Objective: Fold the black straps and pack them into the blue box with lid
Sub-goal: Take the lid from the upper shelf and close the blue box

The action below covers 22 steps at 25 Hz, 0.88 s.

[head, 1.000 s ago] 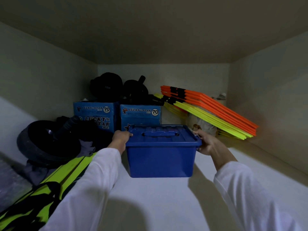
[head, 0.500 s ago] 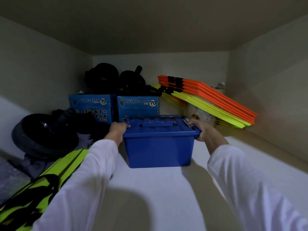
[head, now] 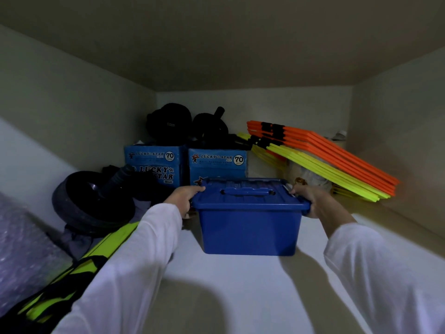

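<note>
The lidded blue box is gripped at its rim by the left hand and right hand, fingers curled round it.

Dim white cupboard shelf enclosed by pale walls and ceiling.

blue box looks like smooth plastic, slight sheen; far cartons printed cardboard; sleeves soft white cloth; shelf matt, smooth; bubble wrap near left
</note>
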### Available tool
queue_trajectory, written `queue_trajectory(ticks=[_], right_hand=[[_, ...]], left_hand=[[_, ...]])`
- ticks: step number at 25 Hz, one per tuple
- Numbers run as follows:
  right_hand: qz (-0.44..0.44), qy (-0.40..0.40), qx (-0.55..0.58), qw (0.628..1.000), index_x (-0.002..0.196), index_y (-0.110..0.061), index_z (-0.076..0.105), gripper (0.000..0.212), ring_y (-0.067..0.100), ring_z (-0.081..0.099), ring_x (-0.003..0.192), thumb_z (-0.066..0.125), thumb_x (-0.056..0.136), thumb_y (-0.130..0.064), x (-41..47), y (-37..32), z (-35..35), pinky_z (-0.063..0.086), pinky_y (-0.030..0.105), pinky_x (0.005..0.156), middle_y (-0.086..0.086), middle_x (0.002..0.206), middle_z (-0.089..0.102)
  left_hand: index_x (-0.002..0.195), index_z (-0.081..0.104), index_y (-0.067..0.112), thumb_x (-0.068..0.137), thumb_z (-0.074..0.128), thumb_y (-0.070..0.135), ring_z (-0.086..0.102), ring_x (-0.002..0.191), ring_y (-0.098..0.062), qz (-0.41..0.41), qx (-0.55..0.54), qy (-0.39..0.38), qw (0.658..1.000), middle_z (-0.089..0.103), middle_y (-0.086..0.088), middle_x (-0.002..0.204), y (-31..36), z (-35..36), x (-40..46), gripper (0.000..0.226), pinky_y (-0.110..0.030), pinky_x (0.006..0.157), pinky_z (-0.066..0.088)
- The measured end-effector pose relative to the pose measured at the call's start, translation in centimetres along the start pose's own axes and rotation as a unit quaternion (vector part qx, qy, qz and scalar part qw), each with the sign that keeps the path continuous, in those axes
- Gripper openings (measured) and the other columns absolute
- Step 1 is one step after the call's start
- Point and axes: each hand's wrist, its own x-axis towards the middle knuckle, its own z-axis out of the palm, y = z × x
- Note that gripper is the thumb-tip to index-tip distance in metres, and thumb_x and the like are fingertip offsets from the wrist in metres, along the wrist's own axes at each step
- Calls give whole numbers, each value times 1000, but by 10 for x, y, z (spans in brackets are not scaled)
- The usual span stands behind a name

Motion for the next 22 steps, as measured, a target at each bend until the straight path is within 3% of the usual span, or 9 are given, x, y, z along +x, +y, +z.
queue_trajectory(ticks=[2,4,6,9,11,14,17,20,22], right_hand=[[0,0,1,1000,76,-11,47,12,21,51,64,50,88,-8,1,0,0,43,29,61,9,77,55],[1,-5,-1,1000,80,-11,50,7,21,52,65,50,87,-9,1,0,1,43,29,61,9,78,56],[3,-9,-4,1000,82,-12,50,6,20,52,64,50,87,-10,1,1,1,44,28,58,8,78,56],[3,-8,-11,1000,76,-13,49,12,19,52,61,50,87,-11,-1,1,0,46,23,48,7,76,56],[-2,-6,-4,1000,76,-14,49,14,18,51,61,50,88,-10,-4,0,1,45,25,48,7,76,56],[-6,-8,11,1000,78,-15,52,14,19,50,61,49,89,-7,-10,0,3,45,28,53,8,76,55],[-3,-7,21,1000,78,-13,51,13,20,50,61,50,89,-8,-13,0,3,46,28,51,8,75,55],[3,-14,23,1000,77,-11,49,12,19,50,60,49,89,-9,-15,0,3,47,21,41,7,73,54],[3,-17,34,999,77,-10,49,13,19,49,58,47,90,-8,-16,1,2,44,14,32,7,72,53]], left_hand=[[107,53,7,88,63,12,54,65,-22,51,22,5,998,60,-10,84,5,2,6,22,-24,43,50],[113,57,-3,86,63,7,64,89,-33,117,130,62,983,64,-19,109,9,4,19,29,-28,62,55],[115,58,-7,90,57,9,60,108,-35,175,293,137,930,62,-23,120,10,10,21,30,-33,78,50],[114,57,-8,93,47,7,57,112,-37,247,444,171,844,59,-24,122,8,20,7,28,-36,82,48],[114,56,-8,93,46,5,57,112,-36,268,479,169,819,59,-23,121,8,22,4,27,-37,84,48],[101,61,-8,93,51,13,60,101,-34,242,393,127,878,62,-21,106,11,12,16,24,-32,71,44],[80,52,3,94,49,5,60,65,-26,85,84,27,992,59,-16,80,15,-5,26,14,-24,43,50],[87,47,3,96,47,4,62,33,-23,-24,-69,-63,995,61,-15,67,12,-17,25,10,-30,30,48],[94,48,2,96,48,6,64,33,-26,-41,-101,-94,990,63,-19,72,9,-21,28,4,-34,32,51]])
